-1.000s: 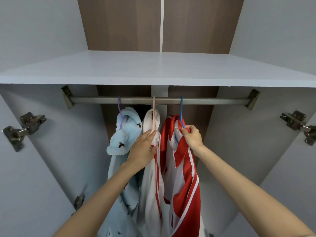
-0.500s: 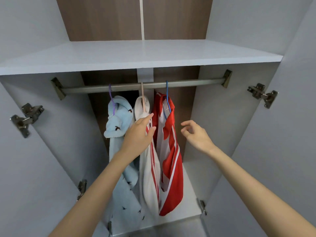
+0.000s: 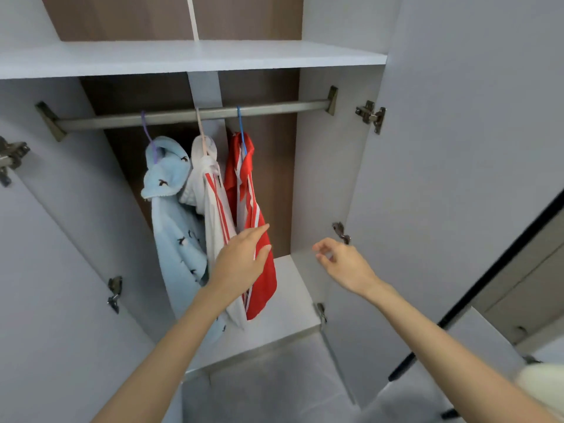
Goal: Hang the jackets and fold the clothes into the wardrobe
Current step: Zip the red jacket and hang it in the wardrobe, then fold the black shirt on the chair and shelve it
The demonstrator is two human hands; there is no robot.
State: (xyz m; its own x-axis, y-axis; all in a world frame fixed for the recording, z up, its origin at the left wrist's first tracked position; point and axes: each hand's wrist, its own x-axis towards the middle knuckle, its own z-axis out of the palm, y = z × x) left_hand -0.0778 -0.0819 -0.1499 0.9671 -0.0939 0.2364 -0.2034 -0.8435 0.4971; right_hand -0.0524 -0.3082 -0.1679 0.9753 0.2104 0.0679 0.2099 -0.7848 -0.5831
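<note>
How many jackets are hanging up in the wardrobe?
3. On the rail, the light blue jacket hangs at the left, the white jacket in the middle and the red jacket at the right. None looks hidden behind them.

Hung jackets (image 3: 213, 209) fill the wardrobe's (image 3: 320, 178) nine o'clock side; the rail (image 3: 290, 105) at twelve o'clock is bare.
</note>
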